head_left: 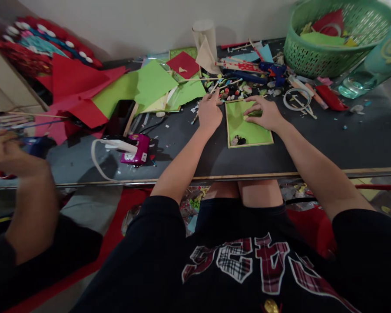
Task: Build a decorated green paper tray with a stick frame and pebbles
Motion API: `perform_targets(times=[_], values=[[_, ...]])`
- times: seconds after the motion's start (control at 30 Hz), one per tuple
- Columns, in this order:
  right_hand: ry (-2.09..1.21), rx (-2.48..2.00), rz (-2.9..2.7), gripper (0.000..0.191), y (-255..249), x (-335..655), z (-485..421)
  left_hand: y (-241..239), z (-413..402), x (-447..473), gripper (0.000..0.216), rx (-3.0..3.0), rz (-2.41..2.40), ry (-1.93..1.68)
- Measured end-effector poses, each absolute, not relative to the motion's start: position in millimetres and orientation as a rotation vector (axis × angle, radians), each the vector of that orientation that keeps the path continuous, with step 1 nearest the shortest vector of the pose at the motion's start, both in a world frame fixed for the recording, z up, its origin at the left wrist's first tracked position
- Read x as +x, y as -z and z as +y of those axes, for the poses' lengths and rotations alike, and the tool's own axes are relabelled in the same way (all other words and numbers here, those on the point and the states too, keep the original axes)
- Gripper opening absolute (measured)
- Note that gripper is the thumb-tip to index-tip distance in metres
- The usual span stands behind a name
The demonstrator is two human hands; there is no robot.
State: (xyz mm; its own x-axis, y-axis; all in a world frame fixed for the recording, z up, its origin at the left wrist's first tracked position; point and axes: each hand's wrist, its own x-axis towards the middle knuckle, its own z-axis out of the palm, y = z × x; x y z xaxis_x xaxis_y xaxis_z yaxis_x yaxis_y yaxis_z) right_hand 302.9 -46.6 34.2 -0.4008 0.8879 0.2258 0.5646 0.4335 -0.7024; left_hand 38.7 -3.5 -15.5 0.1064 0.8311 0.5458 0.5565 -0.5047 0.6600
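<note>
Pressing right hand (pixel 266 114) fingers flat on green framed board (pixel 247 128), left hand (pixel 209 112) fingers loosely spread beside it.

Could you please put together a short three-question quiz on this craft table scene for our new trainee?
1. True or false: the right hand rests on the green framed board.
2. Which stands at the table's far right corner? A) a green basket B) a metal bucket C) a cardboard box
3. What lies on the dark table to the left of the left hand, near the table's front edge?

Key
1. True: its fingers press a small green piece onto the board.
2. A.
3. A magenta device with a white cord.
</note>
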Motion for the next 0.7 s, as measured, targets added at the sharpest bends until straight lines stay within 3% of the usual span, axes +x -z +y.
perform_targets(times=[0.37, 0.53, 0.7], values=[[-0.59, -1.276, -1.956, 0.062, -30, 305, -40, 10, -19, 55, 0.043, 1.995, 1.366, -1.307], [-0.561, -1.213, -2.07, 0.079, -22, 319, -29, 12, -15, 51, 0.047, 1.955, 1.282, -1.385], [-0.618, -1.267, -2.127, 0.061, -23, 312, -33, 8, -19, 58, 0.055, 2.118, 1.27, -1.316]])
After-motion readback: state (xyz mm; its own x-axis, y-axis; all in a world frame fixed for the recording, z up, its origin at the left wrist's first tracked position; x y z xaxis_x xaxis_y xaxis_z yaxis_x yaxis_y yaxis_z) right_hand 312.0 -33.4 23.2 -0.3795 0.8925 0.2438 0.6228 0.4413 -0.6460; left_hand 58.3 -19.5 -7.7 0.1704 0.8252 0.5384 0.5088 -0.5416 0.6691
